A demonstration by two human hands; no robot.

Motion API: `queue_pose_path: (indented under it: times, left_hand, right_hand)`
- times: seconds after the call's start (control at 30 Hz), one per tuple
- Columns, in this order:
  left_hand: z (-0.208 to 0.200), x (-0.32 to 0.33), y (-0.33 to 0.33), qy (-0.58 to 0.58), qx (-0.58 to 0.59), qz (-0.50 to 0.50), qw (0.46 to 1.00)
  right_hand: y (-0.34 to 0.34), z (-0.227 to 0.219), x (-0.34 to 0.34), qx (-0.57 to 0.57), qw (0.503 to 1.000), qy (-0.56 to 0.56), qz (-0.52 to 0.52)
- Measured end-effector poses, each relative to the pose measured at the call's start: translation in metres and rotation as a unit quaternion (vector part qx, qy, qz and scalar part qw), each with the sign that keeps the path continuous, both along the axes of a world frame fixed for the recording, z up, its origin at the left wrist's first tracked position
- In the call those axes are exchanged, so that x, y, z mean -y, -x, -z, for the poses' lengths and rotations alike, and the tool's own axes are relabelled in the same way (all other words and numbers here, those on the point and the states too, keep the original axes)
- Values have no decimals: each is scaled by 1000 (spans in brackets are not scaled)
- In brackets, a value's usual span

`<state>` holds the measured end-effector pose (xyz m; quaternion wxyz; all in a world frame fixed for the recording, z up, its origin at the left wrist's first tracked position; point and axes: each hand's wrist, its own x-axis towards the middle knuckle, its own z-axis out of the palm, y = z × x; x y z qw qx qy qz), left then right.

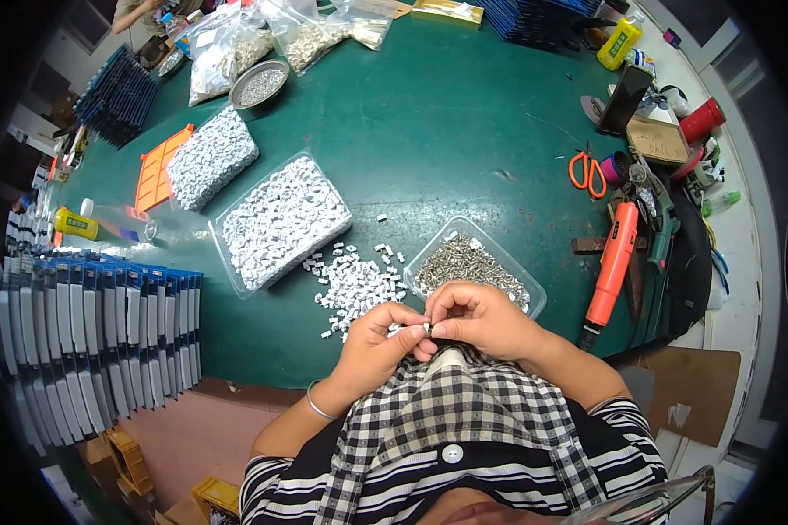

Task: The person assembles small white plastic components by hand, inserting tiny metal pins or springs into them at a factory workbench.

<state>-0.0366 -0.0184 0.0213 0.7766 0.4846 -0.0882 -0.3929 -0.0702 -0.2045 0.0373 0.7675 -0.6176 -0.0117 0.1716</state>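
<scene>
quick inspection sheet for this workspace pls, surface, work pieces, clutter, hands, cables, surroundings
Surface: green tabletop, with small scuffs and glossy patches.
Work pieces: loose white parts piled between a heaped clear tub of similar ones and a clear tub of small metal pieces.
Clutter: orange-handled scissors, red power screwdriver and yellow-labelled bottle along the right side.
Hands: left hand and right hand meet at a tiny part, mostly hidden by fingers.
Cables: blue and yellow cord-like strands, far right.
Surroundings: blue-framed racks at left; another person partly visible, upper left.
</scene>
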Motion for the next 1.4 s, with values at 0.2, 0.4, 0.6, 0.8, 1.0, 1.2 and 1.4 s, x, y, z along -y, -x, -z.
queue_pose_path:
  times: [0.2,0.4,0.6,0.8,1.0,1.2,1.4]
  left_hand:
    - [3,4,2,22,-1,-65,998]
    - [-4,-5,-5,-36,19,-56,998]
    - [-3,-25,-27,-1,-14,-217,976]
    - [-13,-14,-25,109,-191,-161,962]
    - [-12,-4,-16,80,-223,-108,965]
    - [-5,-1,-12,122,-198,-26,972]
    - [2,-5,-12,91,-183,-7,979]
  right_hand:
    - [-5,3,-11,138,976,154,67]
    - [-15,-7,-11,-39,998,-10,41]
    - [-14,-11,26,315,780,541,13]
    - [-9,5,22,318,750,579,-20]
    - [-7,3,21,321,770,552,3]
    - [-7,8,21,336,770,542,-14]
    - [-6,7,24,319,823,469,33]
